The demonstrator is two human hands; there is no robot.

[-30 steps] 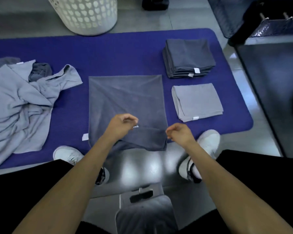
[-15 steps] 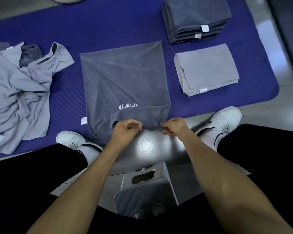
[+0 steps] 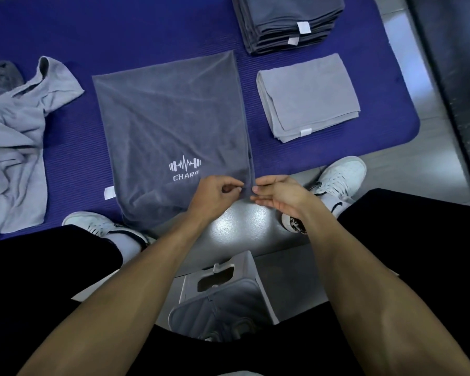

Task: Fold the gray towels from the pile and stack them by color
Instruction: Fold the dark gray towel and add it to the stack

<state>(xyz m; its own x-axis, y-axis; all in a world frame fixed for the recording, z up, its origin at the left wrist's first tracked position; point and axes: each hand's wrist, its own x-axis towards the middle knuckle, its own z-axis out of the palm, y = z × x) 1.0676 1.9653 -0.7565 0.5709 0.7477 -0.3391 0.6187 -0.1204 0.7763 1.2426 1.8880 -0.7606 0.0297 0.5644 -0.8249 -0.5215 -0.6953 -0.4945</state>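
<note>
A dark gray towel (image 3: 168, 123) with a white logo lies spread on the blue mat (image 3: 136, 31), its near edge hanging over the mat's front. My left hand (image 3: 215, 194) and my right hand (image 3: 280, 192) meet at its near right corner, both pinching the fabric. A stack of folded dark gray towels (image 3: 288, 20) sits at the back right. A folded light gray towel (image 3: 307, 96) lies just in front of that stack. The unfolded pile of light gray towels (image 3: 11, 147) fills the left side.
My two white shoes (image 3: 339, 177) (image 3: 101, 223) rest at the mat's front edge on the shiny floor. A gray stool (image 3: 223, 297) stands between my legs. A dark surface (image 3: 459, 77) runs along the right.
The camera tilted down and closer. My left hand slid right along the towel's near edge and now meets my right hand at the right corner; the logo is uncovered.
</note>
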